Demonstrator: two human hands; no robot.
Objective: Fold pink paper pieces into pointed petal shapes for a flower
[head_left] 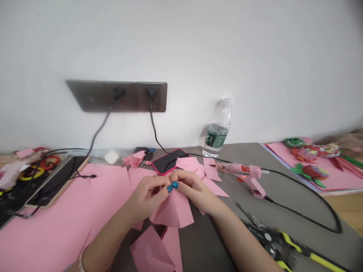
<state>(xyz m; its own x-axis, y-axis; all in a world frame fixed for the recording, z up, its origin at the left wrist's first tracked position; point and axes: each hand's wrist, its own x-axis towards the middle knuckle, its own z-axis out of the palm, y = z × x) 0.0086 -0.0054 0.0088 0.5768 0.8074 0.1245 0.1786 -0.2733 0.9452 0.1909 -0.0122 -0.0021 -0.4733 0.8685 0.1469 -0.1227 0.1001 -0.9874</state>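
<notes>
Fingers (169,187) of both hands close on the top corner of a folded pink paper piece (174,212), thumbs with blue nails pressed side by side at the fold. Left hand (146,196) and right hand (193,189) meet there, touching each other, low over the middle of the grey table (283,166). From that grip the folded piece fans out toward the person and rests on the table between the two forearms

More pink offcuts (154,251) lie just below it at the near edge. A large pink sheet (56,223) covers the table on the left, and a tablet (56,180) lies on its far corner with a black lead running up to the wall socket (119,96). Coloured rings (42,166) sit beside the tablet at the far left

Just behind the hands a phone (167,161) in a red case lies flat, with small pink squares (210,170) near it and a little pink paper rose (132,161) to its left. A pink glue gun (246,175) stands to the right of the squares, its black cable (312,221) looping across the table. A clear water bottle (217,130) stands by the wall behind it. Yellow-handled cutters (283,241) lie near the right forearm, and finished paper flowers (309,160) rest on another pink sheet at the far right
</notes>
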